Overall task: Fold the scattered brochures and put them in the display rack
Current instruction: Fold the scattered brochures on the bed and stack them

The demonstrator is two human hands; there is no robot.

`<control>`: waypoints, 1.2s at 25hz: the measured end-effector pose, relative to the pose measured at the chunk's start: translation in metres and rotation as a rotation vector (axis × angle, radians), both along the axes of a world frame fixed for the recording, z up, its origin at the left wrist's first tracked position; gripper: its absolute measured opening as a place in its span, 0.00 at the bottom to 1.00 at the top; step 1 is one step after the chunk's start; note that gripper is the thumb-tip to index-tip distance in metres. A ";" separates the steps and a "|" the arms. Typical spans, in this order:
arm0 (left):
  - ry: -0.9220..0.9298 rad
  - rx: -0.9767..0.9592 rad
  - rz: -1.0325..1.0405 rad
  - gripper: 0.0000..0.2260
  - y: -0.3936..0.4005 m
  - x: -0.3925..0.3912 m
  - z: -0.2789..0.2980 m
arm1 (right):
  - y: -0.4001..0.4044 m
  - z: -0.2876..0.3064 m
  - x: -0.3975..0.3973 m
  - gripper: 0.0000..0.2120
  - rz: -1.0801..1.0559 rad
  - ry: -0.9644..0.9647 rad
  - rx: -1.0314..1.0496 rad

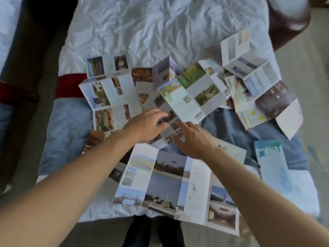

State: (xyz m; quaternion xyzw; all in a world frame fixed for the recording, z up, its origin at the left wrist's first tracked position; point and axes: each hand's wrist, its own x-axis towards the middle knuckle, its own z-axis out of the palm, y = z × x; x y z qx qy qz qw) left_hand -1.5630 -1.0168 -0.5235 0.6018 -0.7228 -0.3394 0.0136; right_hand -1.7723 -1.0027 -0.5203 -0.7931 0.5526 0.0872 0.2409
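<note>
Head view looks down on a bed [160, 24] with a rumpled white sheet and a pale blue blanket, and unfolded brochures lie scattered all over it. The person's left hand [146, 126] reaches in with its fingers curled down onto a creased grey brochure [169, 122] in the middle of the heap; it looks like a pinch on the paper's edge, though motion blur keeps me from being sure. The right hand [194, 139] hovers just beside it, fingers spread and loose, fingertips near the same brochure but gripping nothing I can see. Just beyond both hands sits a brochure with green landscape photos [194, 90], partly overlapping the grey one. To the left of the left hand a tall brochure with building pictures [110, 93] lies open. Under the forearms, nearer the person, a large sheet with sky and waterfront photos [170, 186] spreads flat to the bed's edge. Off to the right of the right hand lie a yellow-marked map sheet [247, 107] and, closer in, a folded teal-topped leaflet [270, 159]. No display rack shows anywhere.
</note>
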 end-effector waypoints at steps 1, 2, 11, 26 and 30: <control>0.000 0.009 -0.003 0.23 0.004 0.000 -0.012 | 0.005 -0.011 0.003 0.28 -0.001 -0.008 0.018; -0.002 0.023 -0.009 0.23 0.009 0.001 -0.023 | 0.012 -0.022 0.006 0.28 -0.003 -0.010 0.038; -0.267 0.067 -0.172 0.26 0.067 0.014 -0.075 | 0.068 -0.075 0.001 0.28 -0.001 0.090 0.165; -0.188 -0.022 0.182 0.32 0.098 0.027 -0.092 | 0.065 -0.112 0.068 0.29 -0.005 -0.080 0.072; 0.014 -0.015 0.162 0.32 0.088 0.021 -0.089 | 0.058 -0.107 0.094 0.21 -0.018 -0.131 -0.033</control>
